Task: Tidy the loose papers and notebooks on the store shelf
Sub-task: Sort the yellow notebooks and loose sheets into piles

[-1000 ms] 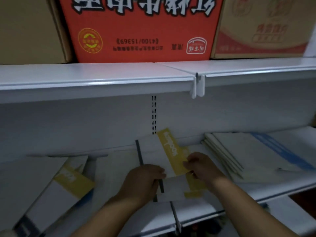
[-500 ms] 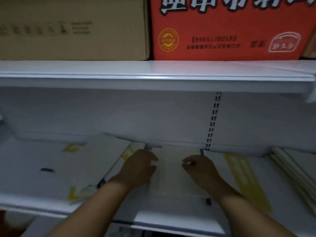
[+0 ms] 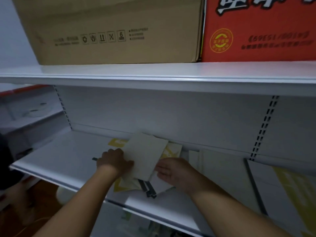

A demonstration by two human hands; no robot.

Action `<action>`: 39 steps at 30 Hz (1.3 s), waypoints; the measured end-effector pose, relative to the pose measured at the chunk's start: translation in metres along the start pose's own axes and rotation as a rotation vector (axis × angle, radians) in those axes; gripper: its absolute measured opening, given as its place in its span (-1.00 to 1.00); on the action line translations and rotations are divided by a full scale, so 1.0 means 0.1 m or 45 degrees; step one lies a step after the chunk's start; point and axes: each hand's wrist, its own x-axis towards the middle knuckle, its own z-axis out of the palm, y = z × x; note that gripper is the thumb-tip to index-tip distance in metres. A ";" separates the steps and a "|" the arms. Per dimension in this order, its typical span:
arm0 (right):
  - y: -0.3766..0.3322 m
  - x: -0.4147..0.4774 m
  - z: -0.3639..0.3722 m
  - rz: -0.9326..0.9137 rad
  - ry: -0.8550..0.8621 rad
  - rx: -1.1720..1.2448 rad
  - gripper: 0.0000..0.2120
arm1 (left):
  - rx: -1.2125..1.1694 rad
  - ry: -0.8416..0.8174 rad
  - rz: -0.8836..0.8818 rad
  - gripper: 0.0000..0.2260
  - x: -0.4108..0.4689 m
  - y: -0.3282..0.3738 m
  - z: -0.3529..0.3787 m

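Observation:
A pale stack of notebooks (image 3: 145, 154) lies tilted on the white shelf (image 3: 68, 154), on top of white-and-yellow booklets (image 3: 171, 151) with dark spines (image 3: 148, 189). My left hand (image 3: 114, 161) grips the stack's left edge. My right hand (image 3: 172, 170) rests against its right lower edge, fingers curled on it. More white and yellow notebooks (image 3: 282, 185) lie flat further right on the same shelf.
A brown carton (image 3: 116, 29) and a red carton (image 3: 259, 29) stand on the upper shelf (image 3: 153, 72). Slotted uprights (image 3: 263, 127) run down the back wall. Another shelf (image 3: 153, 216) sits below, and a side unit (image 3: 29, 113) stands at the left.
The view has swung left along the shelf. Both hands have moved the pale stack leftward onto the yellow booklets, and it now lies tilted under both hands.

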 end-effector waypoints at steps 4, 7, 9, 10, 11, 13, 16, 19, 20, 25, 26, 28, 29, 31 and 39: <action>-0.03 -0.03 -0.04 -0.025 0.012 0.061 -0.80 | -0.386 0.005 -0.054 -0.42 -0.05 0.05 -0.13; -0.01 -0.09 -0.14 -0.186 0.117 -0.323 -0.75 | -0.693 -0.060 -0.012 -0.63 -0.19 0.15 -0.14; -0.01 -0.17 -0.24 -0.306 0.197 -0.556 -0.72 | -0.951 -0.075 -0.017 -0.66 -0.32 0.26 -0.08; -0.01 -0.23 -0.31 -0.355 0.224 -0.561 -0.71 | -1.053 -0.058 -0.018 -0.66 -0.37 0.32 -0.06; -0.03 -0.30 -0.38 -0.408 0.251 -0.527 -0.69 | -1.126 -0.048 -0.020 -0.66 -0.41 0.39 -0.05; -0.08 -0.47 -0.59 -0.513 0.349 -0.452 -0.67 | -1.185 -0.084 0.029 -0.70 -0.48 0.58 -0.01; -0.09 -0.76 -1.01 -0.593 0.504 -0.476 -0.72 | -1.190 -0.209 0.174 -0.75 -0.65 0.94 0.11; -0.03 -1.03 -1.37 -0.578 0.698 -0.595 -0.75 | -1.176 -0.275 0.305 -0.83 -0.82 1.29 0.31; -0.02 -1.08 -1.45 -0.561 0.738 -0.643 -0.76 | -1.171 -0.279 0.344 -0.82 -0.85 1.37 0.37; -0.08 -1.08 -1.65 -0.512 0.846 -0.792 -0.76 | -0.992 -0.189 0.466 -0.89 -0.78 1.44 0.40; -0.10 -1.05 -1.65 -0.459 0.866 -0.931 -0.72 | -0.928 -0.134 0.466 -0.86 -0.74 1.38 0.35; -0.10 -0.97 -1.60 -0.379 0.933 -1.194 -0.60 | -0.840 -0.055 0.412 -0.78 -0.63 1.19 0.27; -0.10 -0.93 -1.54 -0.414 0.971 -1.246 -0.59 | -0.806 -0.037 0.361 -0.74 -0.58 1.08 0.24; -0.08 -0.82 -1.36 -0.573 0.973 -1.274 -0.64 | -0.737 -0.029 0.243 -0.73 -0.52 0.85 0.20; 0.01 -0.21 -0.51 -0.459 0.561 -1.839 -0.67 | -0.919 -0.016 0.061 -0.75 -0.63 0.32 0.28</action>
